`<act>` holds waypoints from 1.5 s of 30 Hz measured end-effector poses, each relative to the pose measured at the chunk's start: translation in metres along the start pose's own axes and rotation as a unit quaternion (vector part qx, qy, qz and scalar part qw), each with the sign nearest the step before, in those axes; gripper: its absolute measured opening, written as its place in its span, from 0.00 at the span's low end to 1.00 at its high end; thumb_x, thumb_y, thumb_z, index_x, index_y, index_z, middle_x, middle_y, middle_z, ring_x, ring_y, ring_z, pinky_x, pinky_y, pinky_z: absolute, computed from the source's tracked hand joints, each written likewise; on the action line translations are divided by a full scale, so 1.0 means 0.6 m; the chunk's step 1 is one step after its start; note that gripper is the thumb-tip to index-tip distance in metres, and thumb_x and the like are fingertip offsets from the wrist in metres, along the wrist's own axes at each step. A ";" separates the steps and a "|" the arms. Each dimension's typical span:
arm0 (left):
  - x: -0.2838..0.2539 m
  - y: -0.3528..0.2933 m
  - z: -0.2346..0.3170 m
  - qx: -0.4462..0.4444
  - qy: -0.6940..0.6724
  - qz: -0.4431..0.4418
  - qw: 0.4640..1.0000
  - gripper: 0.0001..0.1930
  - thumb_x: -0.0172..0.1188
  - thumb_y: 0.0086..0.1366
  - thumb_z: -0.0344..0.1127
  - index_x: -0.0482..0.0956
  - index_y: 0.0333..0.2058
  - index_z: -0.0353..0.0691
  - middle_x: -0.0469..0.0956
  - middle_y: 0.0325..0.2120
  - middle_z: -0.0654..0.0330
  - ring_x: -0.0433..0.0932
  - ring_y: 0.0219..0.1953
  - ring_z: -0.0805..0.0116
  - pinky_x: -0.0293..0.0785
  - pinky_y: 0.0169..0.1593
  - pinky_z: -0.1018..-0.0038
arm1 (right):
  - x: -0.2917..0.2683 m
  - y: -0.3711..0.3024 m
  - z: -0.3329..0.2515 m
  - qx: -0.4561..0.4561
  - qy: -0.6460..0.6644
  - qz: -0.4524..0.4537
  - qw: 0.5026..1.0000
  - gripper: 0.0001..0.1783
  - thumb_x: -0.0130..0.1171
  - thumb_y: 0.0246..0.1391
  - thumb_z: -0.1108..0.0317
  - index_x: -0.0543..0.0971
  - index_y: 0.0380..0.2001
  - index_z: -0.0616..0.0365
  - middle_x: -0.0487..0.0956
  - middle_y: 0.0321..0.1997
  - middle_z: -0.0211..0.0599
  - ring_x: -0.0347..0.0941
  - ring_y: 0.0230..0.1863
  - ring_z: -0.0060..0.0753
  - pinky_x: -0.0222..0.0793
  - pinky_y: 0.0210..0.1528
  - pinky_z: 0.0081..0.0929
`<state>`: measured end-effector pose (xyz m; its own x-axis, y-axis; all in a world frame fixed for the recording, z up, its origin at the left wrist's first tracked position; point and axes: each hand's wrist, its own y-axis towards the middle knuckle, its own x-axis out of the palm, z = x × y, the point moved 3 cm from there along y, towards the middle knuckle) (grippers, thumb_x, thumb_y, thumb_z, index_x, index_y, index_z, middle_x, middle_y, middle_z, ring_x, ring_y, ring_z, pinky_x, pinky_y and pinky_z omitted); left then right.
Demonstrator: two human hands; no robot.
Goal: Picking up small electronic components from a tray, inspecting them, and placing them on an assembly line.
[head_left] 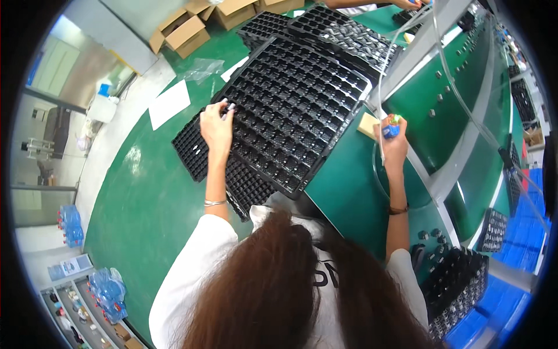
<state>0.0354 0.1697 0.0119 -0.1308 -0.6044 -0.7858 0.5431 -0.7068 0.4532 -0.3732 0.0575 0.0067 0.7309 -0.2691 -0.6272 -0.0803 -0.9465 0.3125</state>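
Observation:
At the left edge of a large black tray with rows of square pockets [285, 104], my left hand [216, 129] is closed, thumb and fingers nearly together. Pale tips show at its fingers; anything between them is too small to make out. My right hand [395, 142] is wrapped round a small blue tool with green and orange parts [391, 129], held over the green tabletop to the right of the tray. Close by that hand lies a pale yellow block [367, 125]. A clear thin tube [381, 87] passes beside the hand.
More black trays lie under and behind the large one, one filled with small metallic parts [354, 32]. A green conveyor belt [430, 110] carries small parts. Another person's hand [407, 4] works at the far side. Cardboard boxes [183, 35] stand on the floor.

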 end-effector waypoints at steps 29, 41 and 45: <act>0.094 -0.121 0.228 -0.305 -0.682 -0.416 0.518 0.17 0.45 0.68 0.36 0.68 0.50 0.30 0.73 0.38 0.57 0.71 0.38 0.74 0.71 0.46 0.83 | 0.007 0.048 0.048 -0.064 0.175 0.017 0.982 0.19 0.66 0.43 0.62 0.72 0.33 0.62 0.76 0.27 0.41 0.72 0.29 0.25 0.68 0.34 0.26; 0.088 -0.172 0.319 -0.327 -0.670 -0.433 0.507 0.17 0.54 0.64 0.34 0.70 0.49 0.32 0.76 0.39 0.59 0.76 0.41 0.71 0.71 0.49 0.79 | -0.088 0.194 0.268 0.016 -0.042 0.173 0.984 0.23 0.60 0.46 0.51 0.74 0.38 0.59 0.77 0.29 0.50 0.75 0.34 0.51 0.68 0.37 0.40; 0.101 -0.184 0.337 -0.303 -0.683 -0.444 0.494 0.18 0.54 0.63 0.35 0.70 0.49 0.32 0.75 0.41 0.60 0.74 0.44 0.71 0.68 0.53 0.78 | -0.088 0.195 0.247 0.007 -0.068 0.177 0.982 0.23 0.61 0.45 0.50 0.74 0.39 0.55 0.77 0.29 0.52 0.74 0.34 0.52 0.68 0.37 0.40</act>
<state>-0.2002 0.1365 -0.0006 -0.7538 -0.1311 0.6439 -0.1374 -0.9268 -0.3496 -0.5218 -0.0653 -0.0293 0.5584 -0.6018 -0.5710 -0.3229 -0.7917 0.5186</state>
